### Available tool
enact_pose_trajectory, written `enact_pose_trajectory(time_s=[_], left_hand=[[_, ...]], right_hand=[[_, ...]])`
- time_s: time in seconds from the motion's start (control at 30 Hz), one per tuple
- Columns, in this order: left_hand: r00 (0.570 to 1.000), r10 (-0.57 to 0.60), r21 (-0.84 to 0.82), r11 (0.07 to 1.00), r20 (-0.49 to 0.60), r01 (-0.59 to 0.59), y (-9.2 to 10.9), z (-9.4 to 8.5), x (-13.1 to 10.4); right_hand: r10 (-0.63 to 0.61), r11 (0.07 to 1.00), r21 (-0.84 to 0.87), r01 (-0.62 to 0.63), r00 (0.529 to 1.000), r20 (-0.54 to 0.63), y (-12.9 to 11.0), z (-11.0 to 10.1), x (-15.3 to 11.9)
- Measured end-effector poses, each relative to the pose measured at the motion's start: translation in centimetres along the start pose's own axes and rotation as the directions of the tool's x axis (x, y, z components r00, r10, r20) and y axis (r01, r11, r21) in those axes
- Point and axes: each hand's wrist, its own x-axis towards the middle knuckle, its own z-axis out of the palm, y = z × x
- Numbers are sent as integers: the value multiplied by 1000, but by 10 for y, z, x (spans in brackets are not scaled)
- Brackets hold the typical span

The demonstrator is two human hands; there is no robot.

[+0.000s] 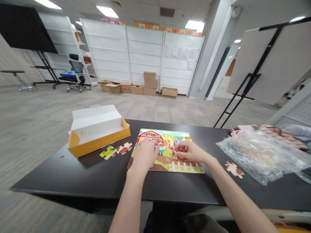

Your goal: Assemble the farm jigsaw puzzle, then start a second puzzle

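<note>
Left hand [144, 153] lies over the puzzle [186, 167] on the black table [97, 181], and right hand [188, 151] bends its fingers on the puzzle's right half; whether either grips something, I cannot tell. Most of the farm picture seems already joined, though hands hide some parts. Loose pieces [124, 148] are left outside: some near the yellow box [99, 142], one beside the plastic bag [262, 155]

A bright rectangular cardboard farm-scene jigsaw puzzle [166, 152], printed with a red barn and white fence, lies flat on a black tabletop [94, 179], loose patterned jigsaw pieces [234, 170] on either side.
</note>
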Motion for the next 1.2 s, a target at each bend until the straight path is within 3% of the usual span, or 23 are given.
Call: enact_pose_trajectory(time_s=[0.2,0.37,0.7,0.9,1.0,1.1,1.2], left_hand=[[966,-222,140,961,-131,240,-69,-20,-9],[952,-298,217,927,-68,305,-91,-25,-18],[935,-349,185,916,-64,355,-96,-15,-9],[941,-310,164,930,-137,330,-90,-26,-12],[923,-326,0,943,-204,333,-84,-34,-12],[887,-352,-301,917,-300,262,-71,-34,-9],[934,-244,-594,803,-261,44,-45,-23,-4]], right_hand=[[26,999,-21,-29,993,-117,4,-7,2],[23,999,-31,-29,987,-158,11,-7,4],[51,996,-62,-63,982,-184,13,-6,5],[64,996,-43,-75,976,-206,16,-6,5],[75,997,-20,-81,974,-215,17,-5,6],[70,997,0,-72,976,-208,18,-5,7],[69,997,32,-64,978,-197,16,-5,8]])
